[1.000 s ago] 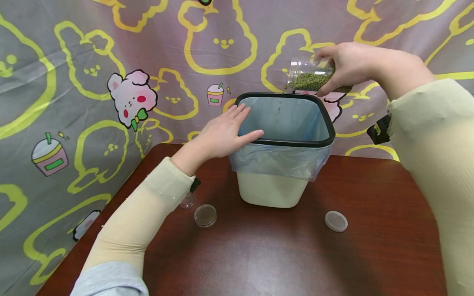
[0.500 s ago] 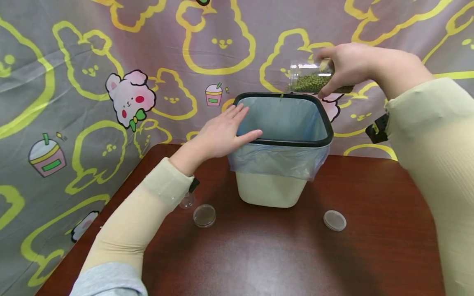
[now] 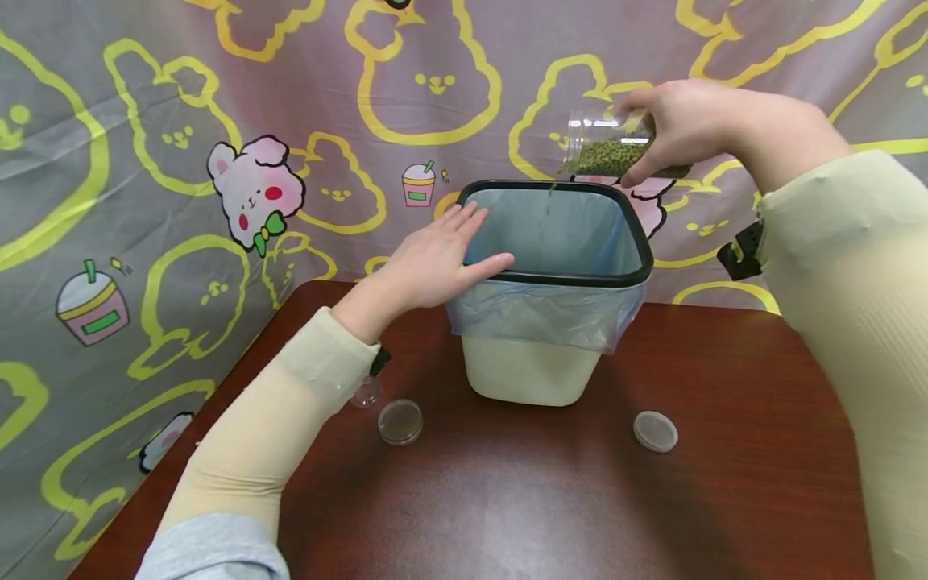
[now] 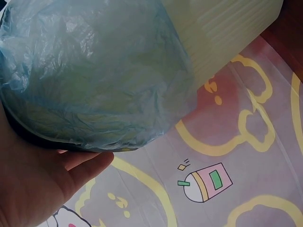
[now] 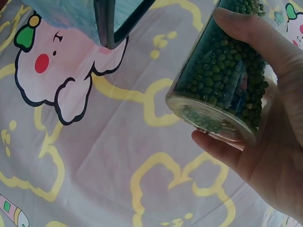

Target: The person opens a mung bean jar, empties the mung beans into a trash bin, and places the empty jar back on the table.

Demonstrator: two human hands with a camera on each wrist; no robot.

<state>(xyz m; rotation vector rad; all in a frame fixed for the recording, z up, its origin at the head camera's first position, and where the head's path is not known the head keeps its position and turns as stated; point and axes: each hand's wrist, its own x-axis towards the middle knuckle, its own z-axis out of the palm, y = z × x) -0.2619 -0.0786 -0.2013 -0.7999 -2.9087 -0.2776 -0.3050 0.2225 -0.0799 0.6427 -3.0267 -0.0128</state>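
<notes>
My right hand (image 3: 692, 129) grips a clear jar (image 5: 213, 71) of green mung beans (image 3: 609, 158), tipped nearly level above the back right rim of a bin. A thin trickle of beans falls from the jar's mouth into the bin. The cream bin (image 3: 529, 366) has a black rim (image 3: 565, 280) and a blue plastic liner (image 3: 536, 310) folded over its edge. My left hand (image 3: 435, 254) rests on the bin's left rim, fingers straight and thumb spread. In the left wrist view, the liner (image 4: 94, 80) fills much of the frame beside that hand.
Left of the bin, a round clear lid or dish (image 3: 400, 422) lies on the brown table (image 3: 522, 499). Another clear container (image 3: 366, 392) sits partly hidden by the left wrist. A round lid (image 3: 656, 431) lies to the right. A patterned curtain (image 3: 290, 97) stands close behind.
The trickle of beans from the jar has become longer and reaches into the bin. Both hands stay nearly in place.
</notes>
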